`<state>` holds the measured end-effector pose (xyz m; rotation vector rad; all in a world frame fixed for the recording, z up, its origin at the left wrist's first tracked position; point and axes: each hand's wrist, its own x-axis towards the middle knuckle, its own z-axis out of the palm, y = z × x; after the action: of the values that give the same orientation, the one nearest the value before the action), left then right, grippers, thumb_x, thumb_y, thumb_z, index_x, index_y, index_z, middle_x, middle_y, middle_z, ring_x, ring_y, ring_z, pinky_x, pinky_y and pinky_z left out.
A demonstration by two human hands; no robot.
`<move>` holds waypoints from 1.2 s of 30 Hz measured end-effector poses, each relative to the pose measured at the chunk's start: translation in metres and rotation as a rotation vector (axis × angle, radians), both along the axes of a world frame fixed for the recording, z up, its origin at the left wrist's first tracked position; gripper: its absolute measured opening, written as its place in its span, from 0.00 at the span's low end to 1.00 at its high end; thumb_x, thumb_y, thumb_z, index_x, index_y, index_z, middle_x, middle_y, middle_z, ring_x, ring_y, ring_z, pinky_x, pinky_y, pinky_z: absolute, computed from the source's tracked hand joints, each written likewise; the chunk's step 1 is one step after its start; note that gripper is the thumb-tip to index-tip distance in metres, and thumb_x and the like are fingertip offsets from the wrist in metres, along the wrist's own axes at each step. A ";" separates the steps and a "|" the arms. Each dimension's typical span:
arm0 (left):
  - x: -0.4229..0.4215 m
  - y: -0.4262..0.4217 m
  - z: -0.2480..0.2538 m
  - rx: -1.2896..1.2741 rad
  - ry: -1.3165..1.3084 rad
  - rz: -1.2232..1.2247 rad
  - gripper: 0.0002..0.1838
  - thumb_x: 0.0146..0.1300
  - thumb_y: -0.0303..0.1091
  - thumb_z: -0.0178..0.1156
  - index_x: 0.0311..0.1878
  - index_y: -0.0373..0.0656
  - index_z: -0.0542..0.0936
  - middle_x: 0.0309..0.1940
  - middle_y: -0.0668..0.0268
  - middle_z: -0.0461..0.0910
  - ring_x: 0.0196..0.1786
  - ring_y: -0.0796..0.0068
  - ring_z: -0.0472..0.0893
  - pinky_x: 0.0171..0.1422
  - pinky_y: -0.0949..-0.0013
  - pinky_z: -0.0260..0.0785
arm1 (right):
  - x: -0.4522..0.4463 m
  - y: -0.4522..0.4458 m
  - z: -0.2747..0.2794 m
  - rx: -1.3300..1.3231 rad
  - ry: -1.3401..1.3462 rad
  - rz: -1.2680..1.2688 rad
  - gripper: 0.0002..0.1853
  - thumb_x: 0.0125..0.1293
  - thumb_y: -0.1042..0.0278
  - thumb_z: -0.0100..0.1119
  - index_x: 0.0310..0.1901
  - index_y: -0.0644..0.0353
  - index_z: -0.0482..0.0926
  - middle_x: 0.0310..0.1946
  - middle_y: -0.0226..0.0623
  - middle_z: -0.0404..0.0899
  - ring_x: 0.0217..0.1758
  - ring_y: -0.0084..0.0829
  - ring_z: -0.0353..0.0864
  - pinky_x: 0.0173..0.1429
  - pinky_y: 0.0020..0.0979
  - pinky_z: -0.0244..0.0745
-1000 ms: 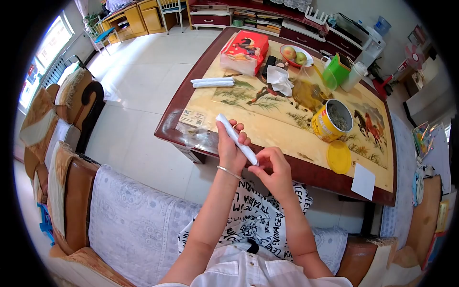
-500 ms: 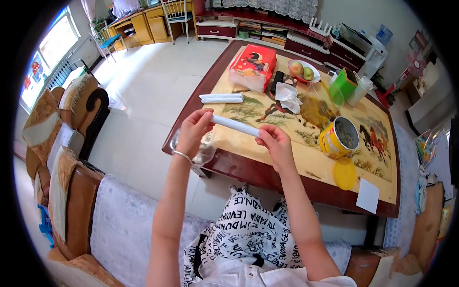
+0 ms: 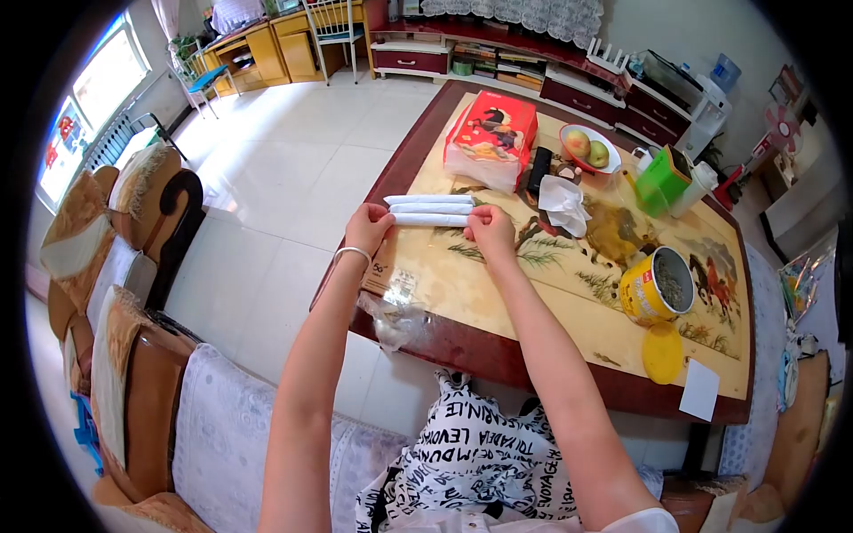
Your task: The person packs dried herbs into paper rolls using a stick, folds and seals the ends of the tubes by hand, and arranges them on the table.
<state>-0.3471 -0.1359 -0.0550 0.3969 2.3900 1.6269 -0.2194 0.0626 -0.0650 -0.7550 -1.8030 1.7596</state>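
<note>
My left hand [image 3: 366, 231] pinches the left end of a slim white paper roll [image 3: 432, 219]. At its right end, the fingertips of my right hand [image 3: 491, 232] are closed on it too. The roll lies level, right alongside two similar white paper rolls [image 3: 430, 202] near the table's left edge. Whether it rests fully on the tabletop I cannot tell. Below my left hand are a small box [image 3: 391, 282] and a crumpled clear plastic bag [image 3: 397, 324]. A yellow can [image 3: 644, 289] with greyish dried contents stands open at the right, its yellow lid [image 3: 662, 354] lying before it.
On the wooden table [image 3: 524, 302] are a red tissue pack [image 3: 491, 138], a crumpled white tissue [image 3: 563, 204], a bowl of fruit [image 3: 615, 160], a green box [image 3: 664, 180] and a white card [image 3: 700, 389]. Sofas [image 3: 231, 417] stand at the left and front.
Both hands have moved forward with the paper roll, from above the table's near side to beside the other rolls. The view has shifted slightly.
</note>
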 end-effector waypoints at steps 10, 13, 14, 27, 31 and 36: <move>0.006 0.003 0.008 -0.058 0.053 -0.001 0.15 0.58 0.29 0.65 0.47 0.33 0.80 0.31 0.63 0.84 0.28 0.80 0.80 0.35 0.76 0.74 | -0.006 0.011 -0.017 0.246 -0.007 -0.047 0.11 0.59 0.75 0.60 0.44 0.63 0.77 0.29 0.38 0.82 0.26 0.28 0.83 0.32 0.27 0.77; 0.009 -0.012 0.007 0.074 0.075 0.046 0.14 0.57 0.28 0.64 0.46 0.34 0.81 0.34 0.60 0.84 0.31 0.78 0.81 0.37 0.73 0.76 | 0.032 0.002 -0.005 0.193 0.146 -0.107 0.12 0.60 0.75 0.59 0.46 0.64 0.77 0.34 0.40 0.82 0.30 0.26 0.84 0.35 0.27 0.78; 0.016 -0.020 0.016 0.100 0.026 0.065 0.13 0.58 0.26 0.62 0.47 0.34 0.81 0.36 0.61 0.83 0.32 0.78 0.81 0.36 0.75 0.76 | 0.054 -0.002 -0.001 0.175 0.145 -0.083 0.12 0.61 0.75 0.58 0.46 0.65 0.76 0.35 0.39 0.82 0.32 0.25 0.83 0.36 0.27 0.78; 0.246 -0.058 0.044 0.124 -0.087 -0.270 0.17 0.73 0.41 0.51 0.31 0.41 0.79 0.11 0.72 0.70 0.09 0.86 0.65 0.12 0.80 0.52 | 0.460 0.007 0.017 0.373 -0.178 -0.580 0.06 0.60 0.70 0.65 0.32 0.60 0.77 0.22 0.30 0.78 0.20 0.19 0.75 0.26 0.24 0.69; 0.317 -0.023 0.005 0.167 -0.279 -0.470 0.24 0.74 0.48 0.46 0.27 0.40 0.77 0.14 0.70 0.74 0.11 0.81 0.69 0.14 0.78 0.58 | 0.521 0.061 0.023 0.934 -0.414 -0.757 0.14 0.56 0.67 0.68 0.42 0.58 0.75 0.45 0.39 0.75 0.49 0.38 0.75 0.50 0.37 0.71; 0.362 0.003 -0.018 0.055 -0.014 -0.667 0.17 0.73 0.39 0.50 0.51 0.37 0.81 0.35 0.65 0.84 0.24 0.83 0.77 0.29 0.81 0.68 | 0.551 0.101 0.006 0.886 -0.753 -0.792 0.37 0.49 0.49 0.73 0.58 0.57 0.70 0.55 0.40 0.69 0.61 0.44 0.65 0.60 0.48 0.63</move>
<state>0.0151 -0.1328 -0.0729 1.0496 1.8922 1.3613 0.3318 0.1640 -0.0590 -1.5158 -1.9942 0.0926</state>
